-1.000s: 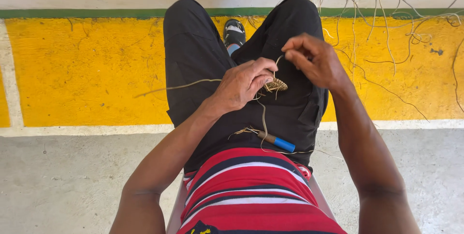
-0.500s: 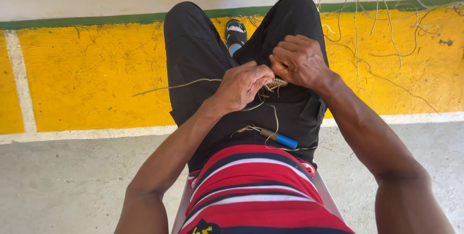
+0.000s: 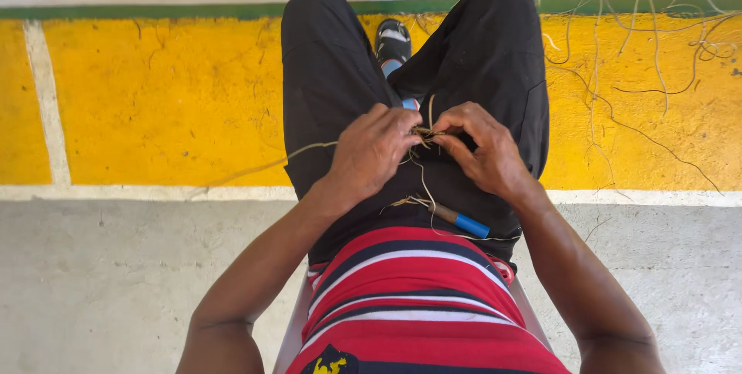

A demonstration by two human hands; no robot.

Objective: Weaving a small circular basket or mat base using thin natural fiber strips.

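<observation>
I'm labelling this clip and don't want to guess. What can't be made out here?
- Head view: the knot of dry fibre is mostly covered by the left hand and right hand; its shape is unclear.
- The blue-handled tool on the lap: its tip is hidden under loose strands.
- The shoe is partly hidden between the legs.
- The hanging strands are cut off by the top edge.

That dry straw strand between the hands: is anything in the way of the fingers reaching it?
Nothing visible. The left hand and right hand both already pinch the straw strand over the lap. The blue-handled tool lies lower on the black trousers, apart from both hands.
</observation>
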